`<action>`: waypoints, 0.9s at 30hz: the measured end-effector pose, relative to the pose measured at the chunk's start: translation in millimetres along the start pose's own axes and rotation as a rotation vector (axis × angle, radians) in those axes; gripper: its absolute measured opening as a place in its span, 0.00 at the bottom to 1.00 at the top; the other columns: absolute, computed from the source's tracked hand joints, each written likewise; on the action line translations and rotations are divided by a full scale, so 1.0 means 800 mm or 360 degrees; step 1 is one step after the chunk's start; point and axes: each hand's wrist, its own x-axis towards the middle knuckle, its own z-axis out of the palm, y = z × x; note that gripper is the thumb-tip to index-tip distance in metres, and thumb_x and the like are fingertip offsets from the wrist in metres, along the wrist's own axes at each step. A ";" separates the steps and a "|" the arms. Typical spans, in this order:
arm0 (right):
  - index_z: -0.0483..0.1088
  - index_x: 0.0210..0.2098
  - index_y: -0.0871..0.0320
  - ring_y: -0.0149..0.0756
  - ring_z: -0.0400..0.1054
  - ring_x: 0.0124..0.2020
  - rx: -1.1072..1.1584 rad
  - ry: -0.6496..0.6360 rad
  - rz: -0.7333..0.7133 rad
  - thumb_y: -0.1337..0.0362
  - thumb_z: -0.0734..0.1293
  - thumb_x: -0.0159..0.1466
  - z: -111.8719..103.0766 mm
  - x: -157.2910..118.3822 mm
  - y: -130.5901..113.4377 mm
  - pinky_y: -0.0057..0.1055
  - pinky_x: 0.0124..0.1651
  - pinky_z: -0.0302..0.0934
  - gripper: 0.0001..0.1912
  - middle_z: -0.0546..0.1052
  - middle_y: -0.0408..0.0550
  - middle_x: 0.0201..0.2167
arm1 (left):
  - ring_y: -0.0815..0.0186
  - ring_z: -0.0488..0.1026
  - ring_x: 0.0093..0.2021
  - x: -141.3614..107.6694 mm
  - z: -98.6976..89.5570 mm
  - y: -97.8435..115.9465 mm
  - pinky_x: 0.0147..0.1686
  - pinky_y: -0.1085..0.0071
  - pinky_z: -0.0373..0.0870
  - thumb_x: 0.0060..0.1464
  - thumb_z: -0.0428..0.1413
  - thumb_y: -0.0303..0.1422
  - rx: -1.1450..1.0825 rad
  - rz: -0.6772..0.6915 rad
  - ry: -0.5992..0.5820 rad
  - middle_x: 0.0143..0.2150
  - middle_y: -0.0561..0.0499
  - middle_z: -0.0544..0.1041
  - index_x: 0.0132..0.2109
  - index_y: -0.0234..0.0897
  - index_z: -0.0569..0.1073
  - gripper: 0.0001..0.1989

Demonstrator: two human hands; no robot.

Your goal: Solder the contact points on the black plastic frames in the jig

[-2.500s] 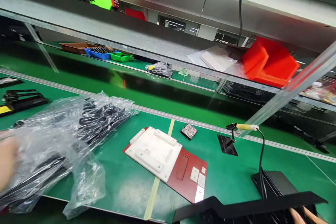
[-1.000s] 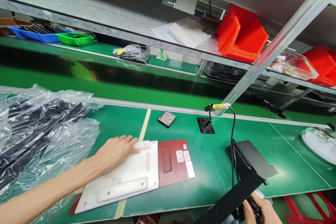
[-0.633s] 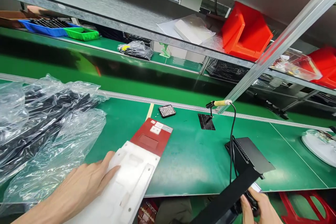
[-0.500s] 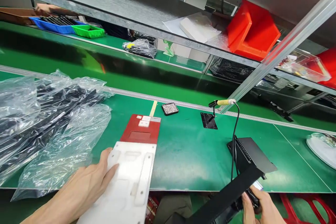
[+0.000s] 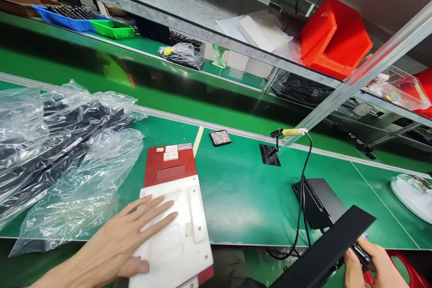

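Observation:
My left hand (image 5: 131, 234) lies with spread fingers on a white plate (image 5: 178, 243) with screws. Beneath the plate is a red board (image 5: 165, 166) with white labels, at the table's front edge. At the lower right my right hand (image 5: 374, 263) is closed round a long black part (image 5: 330, 247), which slants up to the right and extends past the table's front edge. A soldering iron (image 5: 292, 132) with a yellow sleeve rests on a small stand behind, its black cable hanging down near the black part.
Plastic-wrapped black parts (image 5: 77, 144) cover the left of the table (image 5: 236, 198). A dark hinged device (image 5: 320, 198) and a white dish (image 5: 408, 195) lie right. A metal post (image 5: 364, 67) and a shelf with a red bin (image 5: 337, 40) stand above.
My left hand has let go of the white plate's edge and spread flat over it. The plate and red board have turned. My right hand has moved right with the black part.

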 end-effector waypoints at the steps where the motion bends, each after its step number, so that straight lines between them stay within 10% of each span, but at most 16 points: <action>1: 0.74 0.57 0.56 0.38 0.77 0.26 0.0016 -0.0022 -0.0018 0.56 0.64 0.72 -0.002 0.010 -0.008 0.30 0.25 0.62 0.18 0.84 0.49 0.34 | 0.48 0.74 0.64 0.004 0.011 0.012 0.69 0.53 0.58 0.49 0.52 0.73 0.0022 -0.0073 0.0104 0.70 0.49 0.73 0.73 0.55 0.64 0.50; 6: 0.74 0.52 0.61 0.38 0.79 0.34 0.0122 0.0047 -0.0312 0.64 0.67 0.71 -0.010 0.081 -0.058 0.28 0.34 0.63 0.12 0.83 0.52 0.39 | 0.41 0.78 0.56 0.056 0.047 0.094 0.55 0.50 0.69 0.41 0.45 0.79 0.0176 -0.0176 0.0430 0.63 0.29 0.76 0.67 0.31 0.73 0.63; 11: 0.73 0.50 0.61 0.33 0.75 0.33 0.0265 0.0037 -0.0633 0.65 0.69 0.71 -0.003 0.162 -0.091 0.27 0.35 0.59 0.10 0.81 0.48 0.36 | 0.46 0.77 0.62 0.139 0.064 0.140 0.62 0.52 0.70 0.52 0.62 0.62 -0.0016 -0.0284 0.0531 0.62 0.37 0.79 0.55 0.35 0.79 0.37; 17: 0.72 0.54 0.58 0.31 0.73 0.36 0.0567 -0.0136 -0.1053 0.67 0.69 0.72 0.008 0.266 -0.143 0.28 0.36 0.58 0.12 0.79 0.45 0.38 | 0.40 0.78 0.59 0.216 0.084 0.161 0.50 0.49 0.80 0.57 0.65 0.50 -0.0063 -0.0383 0.0539 0.60 0.32 0.79 0.55 0.30 0.78 0.29; 22: 0.72 0.54 0.56 0.33 0.68 0.37 0.0535 -0.0293 -0.1416 0.59 0.64 0.75 0.019 0.337 -0.197 0.33 0.36 0.54 0.12 0.78 0.44 0.37 | 0.48 0.70 0.69 0.191 0.069 0.135 0.62 0.52 0.72 0.66 0.53 0.25 -0.0185 -0.0178 0.0812 0.66 0.37 0.76 0.62 0.32 0.74 0.19; 27: 0.73 0.49 0.54 0.35 0.66 0.38 0.0373 -0.0484 -0.1622 0.56 0.59 0.77 0.039 0.374 -0.248 0.38 0.34 0.47 0.13 0.76 0.44 0.37 | 0.56 0.72 0.66 0.116 0.053 0.057 0.64 0.59 0.66 0.66 0.53 0.25 -0.0501 -0.0444 0.0897 0.61 0.45 0.79 0.63 0.41 0.73 0.21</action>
